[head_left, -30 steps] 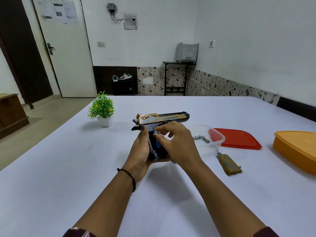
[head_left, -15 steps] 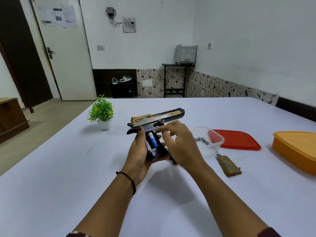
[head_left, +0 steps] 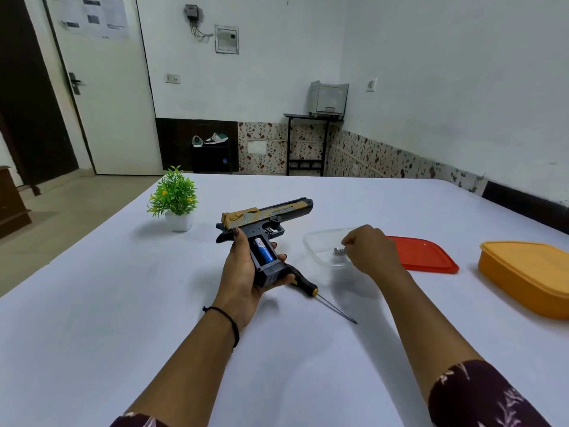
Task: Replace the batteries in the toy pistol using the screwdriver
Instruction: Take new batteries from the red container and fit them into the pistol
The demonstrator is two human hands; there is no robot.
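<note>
The screwdriver (head_left: 311, 291) lies on the table (head_left: 123, 303) at 4 o'clock of the left hand (head_left: 243, 272), which grasps the toy pistol (head_left: 264, 223) by its grip, and at 3 o'clock the right hand (head_left: 369, 251) curls over the clear box (head_left: 317, 241), hold unclear.

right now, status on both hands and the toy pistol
Left hand grips toy pistol, compartment open, blue battery inside. Right hand curled over clear container, hold unclear. Screwdriver lies on table by the pistol's butt.
</note>
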